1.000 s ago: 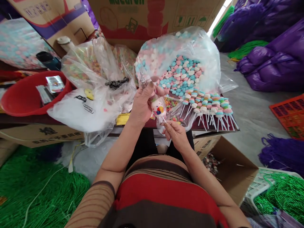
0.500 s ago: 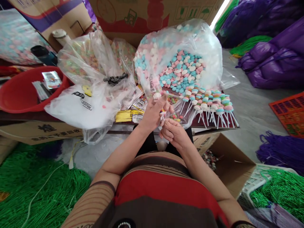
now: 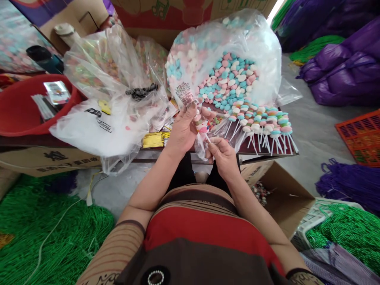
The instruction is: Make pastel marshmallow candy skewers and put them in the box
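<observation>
A clear printed wrapper (image 3: 185, 94) with a candy skewer (image 3: 203, 128) inside is between my hands, just above the table's front edge. My left hand (image 3: 183, 130) is closed around the wrapper, with the printed end rising past its fingers. Below it, my right hand (image 3: 223, 157) pinches the white stick at the wrapper's lower end; its fingertips are partly hidden. To the right, several finished-looking candy skewers (image 3: 264, 122) of pink, blue and white pieces lie with their sticks toward me. Behind them is a large open plastic bag (image 3: 267, 67) full of loose candies (image 3: 230, 81).
A white plastic bag (image 3: 97, 134) and yellow twist ties (image 3: 152, 140) lie to the left. A red basin (image 3: 14, 107) holds packets. Below right stands an open cardboard box (image 3: 292, 198). Green cords (image 3: 53, 229) cover the floor at left; an orange crate (image 3: 360, 136) is at right.
My left hand has risen slightly, and the wrapper now shows more of its printed face. The right hand has shifted a little to the right along the stick. The view has tilted slightly.
</observation>
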Tool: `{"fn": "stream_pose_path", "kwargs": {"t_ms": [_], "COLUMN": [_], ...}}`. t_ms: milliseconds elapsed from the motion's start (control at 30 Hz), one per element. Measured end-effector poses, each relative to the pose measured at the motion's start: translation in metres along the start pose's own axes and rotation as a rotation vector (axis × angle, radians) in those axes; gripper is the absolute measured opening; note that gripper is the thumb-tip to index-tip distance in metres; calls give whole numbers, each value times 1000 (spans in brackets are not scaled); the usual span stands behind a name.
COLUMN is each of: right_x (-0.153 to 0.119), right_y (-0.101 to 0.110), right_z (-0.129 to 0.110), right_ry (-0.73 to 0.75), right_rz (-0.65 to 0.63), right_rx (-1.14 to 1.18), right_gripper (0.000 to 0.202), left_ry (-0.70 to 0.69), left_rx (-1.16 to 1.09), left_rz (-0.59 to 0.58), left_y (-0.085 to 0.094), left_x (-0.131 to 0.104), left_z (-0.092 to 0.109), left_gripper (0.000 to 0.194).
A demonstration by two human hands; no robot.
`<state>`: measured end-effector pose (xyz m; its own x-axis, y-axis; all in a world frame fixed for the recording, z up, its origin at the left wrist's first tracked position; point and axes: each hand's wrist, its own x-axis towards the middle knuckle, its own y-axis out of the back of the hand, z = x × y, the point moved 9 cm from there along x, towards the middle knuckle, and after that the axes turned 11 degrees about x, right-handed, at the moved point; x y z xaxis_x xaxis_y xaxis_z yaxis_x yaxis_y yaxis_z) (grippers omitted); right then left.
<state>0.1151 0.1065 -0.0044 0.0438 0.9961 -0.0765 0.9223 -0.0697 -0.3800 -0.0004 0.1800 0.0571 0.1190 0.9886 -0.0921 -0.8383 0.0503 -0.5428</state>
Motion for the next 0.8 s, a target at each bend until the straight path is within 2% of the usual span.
{"fn": "stream_pose_path", "kwargs": {"t_ms": [100, 167, 233, 333, 400, 500, 567, 667, 800], "right_x": [-3, -3, -3, -3, -3, -3, -2, -1, 2], "right_y": [5, -1, -9, -18, -22, -22, -19, -16, -11], "right_z": [-13, -9, -1, 8, 12, 11, 5, -5, -6], "right_ry": [163, 142, 79, -10, -66, -84, -29, 56, 103], "right_rz": [125, 94, 23, -80, -119, -102, -61, -19, 8], "right_rx": [-148, -111, 4, 152, 188, 177, 136, 83, 109], "right_gripper": [38, 39, 40, 41, 42, 43, 41, 36, 35], "left_ry": [9, 41, 81, 99, 83, 88, 102, 67, -3], "left_rx": [15, 53, 93, 109, 77, 69, 132, 211, 267], "left_rz": [-24, -66, -112, -148, -128, -82, -79, -152, -339], "left_y": [-2, -4, -4, 0, 4, 7, 6, 3, -1], "left_x": [-5, -12, -18, -20, -16, -11, -10, -13, -21], "left_z": [-25, -41, -49, -40, -29, -27, -34, -39, -41], "left_gripper": [22, 26, 32, 39, 35, 24, 28, 41, 45]}}
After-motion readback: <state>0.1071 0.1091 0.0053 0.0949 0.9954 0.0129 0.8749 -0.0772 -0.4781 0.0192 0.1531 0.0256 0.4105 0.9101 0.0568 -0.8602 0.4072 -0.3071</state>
